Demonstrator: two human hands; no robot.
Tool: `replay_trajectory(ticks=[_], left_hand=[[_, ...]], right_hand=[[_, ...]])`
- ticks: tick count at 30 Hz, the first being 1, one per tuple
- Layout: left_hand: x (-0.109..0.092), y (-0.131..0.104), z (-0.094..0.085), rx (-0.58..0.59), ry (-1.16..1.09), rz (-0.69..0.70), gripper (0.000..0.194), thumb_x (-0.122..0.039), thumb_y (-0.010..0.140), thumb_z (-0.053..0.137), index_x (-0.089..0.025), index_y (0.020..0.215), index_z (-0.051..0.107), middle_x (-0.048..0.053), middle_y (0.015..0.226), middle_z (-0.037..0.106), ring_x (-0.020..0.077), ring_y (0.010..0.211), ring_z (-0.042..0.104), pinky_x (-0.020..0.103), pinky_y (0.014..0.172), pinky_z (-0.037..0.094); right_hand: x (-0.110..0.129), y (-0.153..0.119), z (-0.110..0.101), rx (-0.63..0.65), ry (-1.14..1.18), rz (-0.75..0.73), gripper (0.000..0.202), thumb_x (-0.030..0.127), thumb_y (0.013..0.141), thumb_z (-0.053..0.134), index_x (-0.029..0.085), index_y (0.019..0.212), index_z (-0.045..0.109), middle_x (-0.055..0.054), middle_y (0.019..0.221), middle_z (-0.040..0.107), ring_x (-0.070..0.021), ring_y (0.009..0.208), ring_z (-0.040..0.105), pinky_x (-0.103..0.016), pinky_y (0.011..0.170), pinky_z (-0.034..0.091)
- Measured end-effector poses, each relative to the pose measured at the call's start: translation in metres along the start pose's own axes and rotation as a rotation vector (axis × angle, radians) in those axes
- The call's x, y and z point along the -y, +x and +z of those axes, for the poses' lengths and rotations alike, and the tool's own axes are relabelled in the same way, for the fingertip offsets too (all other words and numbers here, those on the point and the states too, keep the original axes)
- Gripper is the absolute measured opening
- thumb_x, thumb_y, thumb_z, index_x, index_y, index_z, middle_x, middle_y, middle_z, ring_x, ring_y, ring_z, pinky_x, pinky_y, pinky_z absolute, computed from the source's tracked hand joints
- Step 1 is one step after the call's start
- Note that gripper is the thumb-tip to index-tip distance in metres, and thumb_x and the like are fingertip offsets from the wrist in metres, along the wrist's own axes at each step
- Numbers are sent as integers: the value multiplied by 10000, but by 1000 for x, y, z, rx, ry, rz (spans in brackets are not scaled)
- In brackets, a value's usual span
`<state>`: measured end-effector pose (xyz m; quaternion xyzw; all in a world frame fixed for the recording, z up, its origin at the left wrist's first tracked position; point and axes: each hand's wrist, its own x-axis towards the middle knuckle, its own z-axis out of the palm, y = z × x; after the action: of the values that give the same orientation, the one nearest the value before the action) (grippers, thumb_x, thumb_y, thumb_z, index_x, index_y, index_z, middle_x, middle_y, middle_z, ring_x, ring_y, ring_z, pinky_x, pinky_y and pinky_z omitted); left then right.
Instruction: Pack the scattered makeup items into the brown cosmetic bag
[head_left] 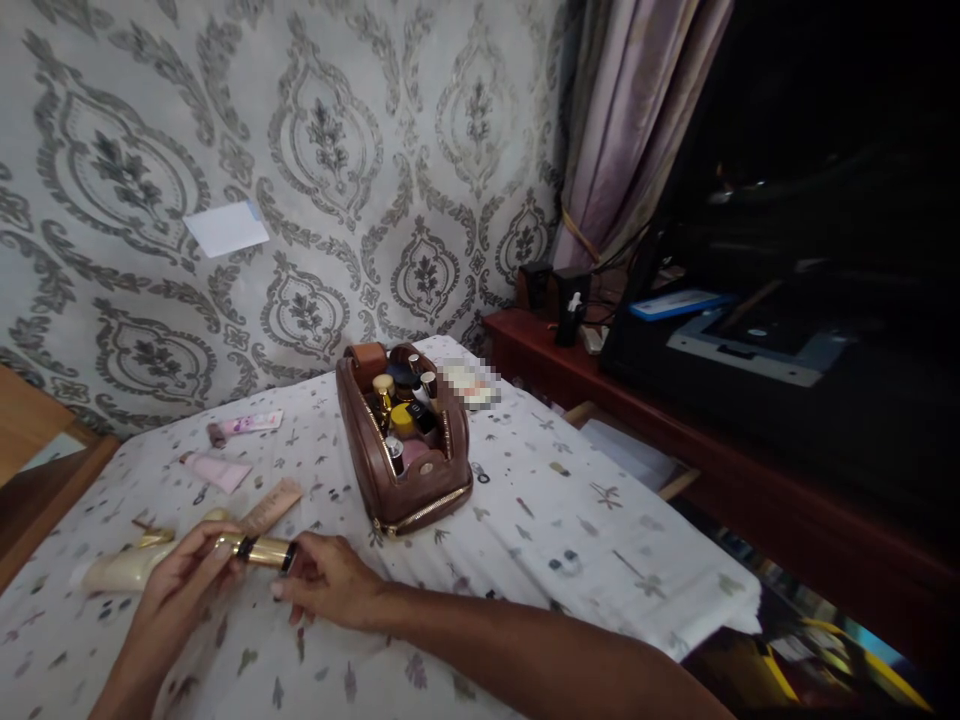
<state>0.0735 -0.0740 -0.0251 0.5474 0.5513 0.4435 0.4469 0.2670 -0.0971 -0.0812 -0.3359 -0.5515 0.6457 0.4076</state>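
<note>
Over printed cloth (pixel 555 545), left hand (pixel 187 572) and right hand (pixel 334 582) pinch a gold tube (pixel 266 551) near a brown bag (pixel 409 495).

Two hands (pixel 171 582) (pixel 334 580) are counted; one gold cosmetic cylinder (pixel 268 552); one brown cosmetic bag (pixel 401 494); at least three squeeze tubes (pixel 251 425) (pixel 220 472) (pixel 112 573).

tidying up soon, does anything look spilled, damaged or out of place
No spill or damage shows around the brown bag. One mild oddity: a drawer in the reddish desk seems to stand open, baring its pale contents, though nobody is using it.
</note>
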Motion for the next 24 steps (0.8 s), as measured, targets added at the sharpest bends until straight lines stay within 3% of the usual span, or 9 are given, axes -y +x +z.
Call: replay_trajectory(ticks=[4, 7, 13, 15, 18, 24], left_hand=[[-8, 1, -7, 2, -53, 8, 511, -600, 594, 842, -222, 877, 647, -25, 654, 639, 149, 664, 617, 200, 636, 557], [-18, 3, -11, 11, 1, 47, 487, -610, 629, 821, -221, 866, 649, -22, 639, 630, 143, 663, 608, 179, 618, 542], [-36, 4, -4, 1, 161, 142, 457, -607, 710, 757, -208, 908, 655, -3, 679, 620, 151, 646, 587, 189, 568, 524], [-42, 2, 3, 2, 169, 130, 466, -606, 705, 757, -200, 908, 654, 4, 689, 618, 164, 646, 596, 220, 596, 551], [-50, -1, 13, 10, 161, 113, 487, -616, 668, 776, -198, 890, 659, 14, 704, 627, 190, 677, 630, 253, 644, 581], [-70, -2, 24, 14, 294, 205, 438, -581, 678, 765, -222, 913, 682, 32, 798, 664, 222, 727, 642, 265, 623, 564]], right_hand=[[-4, 0, 1, 1, -115, -42, 204, 316, 834, 697, 184, 936, 579, 59, 685, 537, -80, 524, 551, -169, 490, 422], [-3, 0, 2, 0, -374, -124, 131, 233, 841, 669, 174, 952, 632, 45, 705, 564, -98, 615, 571, -190, 605, 453], [8, 1, -1, 293, -922, -350, 159, 211, 863, 609, 123, 977, 676, -70, 935, 675, -178, 895, 620, -245, 843, 473], [9, -1, -2, 329, -978, -384, 181, 210, 881, 587, 113, 1001, 681, -85, 965, 679, -182, 945, 625, -233, 857, 470], [5, -7, -3, 280, -997, -453, 190, 188, 902, 557, 105, 1021, 679, -92, 993, 679, -173, 983, 621, -210, 875, 459], [0, -12, -5, 230, -983, -484, 195, 193, 911, 555, 117, 1044, 676, -79, 1002, 695, -165, 965, 631, -200, 881, 455]])
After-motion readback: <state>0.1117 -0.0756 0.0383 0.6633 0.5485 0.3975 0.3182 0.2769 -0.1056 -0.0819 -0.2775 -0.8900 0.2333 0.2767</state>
